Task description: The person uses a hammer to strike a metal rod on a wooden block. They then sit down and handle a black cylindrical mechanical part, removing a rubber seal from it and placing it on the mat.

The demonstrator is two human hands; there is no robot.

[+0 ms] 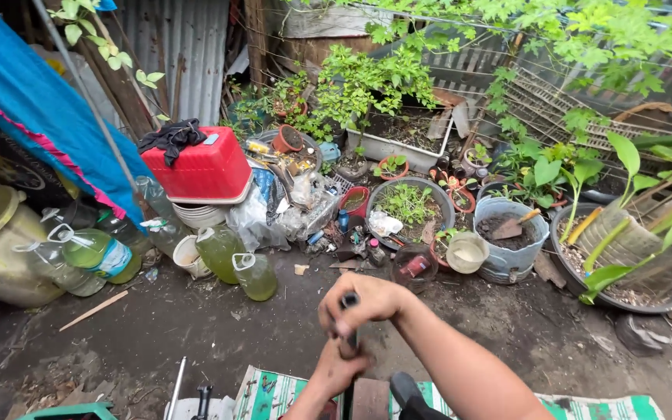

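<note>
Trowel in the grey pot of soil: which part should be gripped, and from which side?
Grip the trowel by its wooden handle, which sticks up and to the right, free above the grey pot rim. Its blade is dug into the soil, so come from above on the right.

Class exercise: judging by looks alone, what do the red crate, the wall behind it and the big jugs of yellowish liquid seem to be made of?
Red crate: probably moulded plastic, with a smooth, even gloss. Wall: likely corrugated metal sheet, with grey, dull ribs. Jugs: clear plastic, since the liquid shows through.
</note>
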